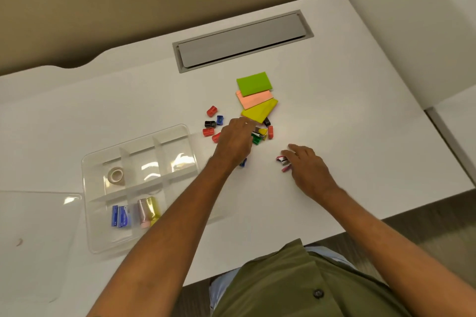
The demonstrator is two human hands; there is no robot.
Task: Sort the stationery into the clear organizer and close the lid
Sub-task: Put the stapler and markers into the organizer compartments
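The clear organizer lies open at the front left of the white desk, holding a tape roll, blue staple boxes and pink and yellow items. Its clear lid lies flat to its left. Small coloured sharpeners and clips are scattered mid-desk below green, peach and yellow sticky pads. My left hand hovers palm down over the scatter, its grip hidden. My right hand rests on the desk with its fingers around a pink clip.
A grey cable hatch is set into the desk behind the pads. A white partition rises at the right, a beige wall panel at the back. The desk's front edge runs just before my olive shirt.
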